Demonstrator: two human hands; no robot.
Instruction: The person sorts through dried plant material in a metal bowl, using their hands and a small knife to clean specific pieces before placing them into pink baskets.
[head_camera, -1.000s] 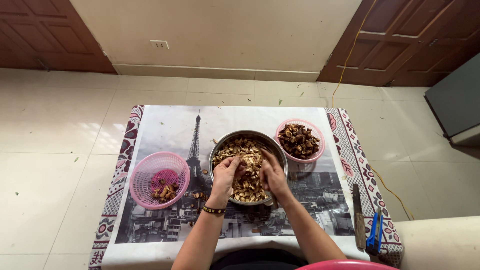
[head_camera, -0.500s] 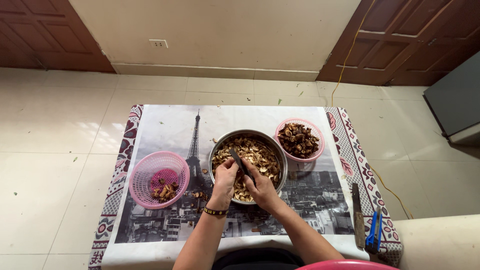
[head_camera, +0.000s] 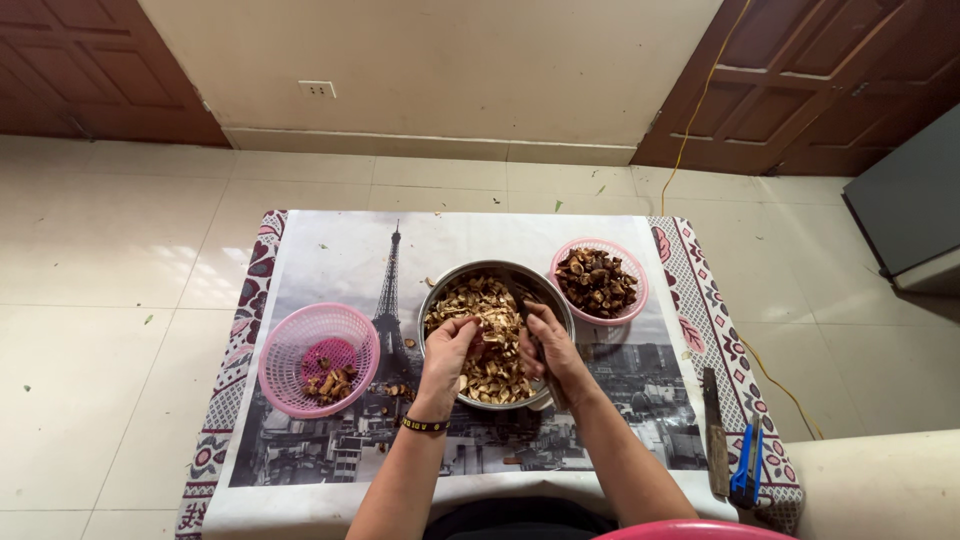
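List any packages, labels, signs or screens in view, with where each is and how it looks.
No packages, labels or signs show.
Dark panel: far right edge, flat, grey-black; may be a screen, cannot tell.
Printed cloth: on the floor under the bowls, rectangular, grey tower-and-city picture, red patterned border.
Both hands, left and right, are in the metal bowl.

Metal bowl (head_camera: 497, 280) mid-cloth (head_camera: 330, 250), 1 basket (head_camera: 318, 358) left, another (head_camera: 599, 282) right behind.

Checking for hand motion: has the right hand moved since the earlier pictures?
Yes. The right hand has drawn back toward the near rim of the metal bowl.
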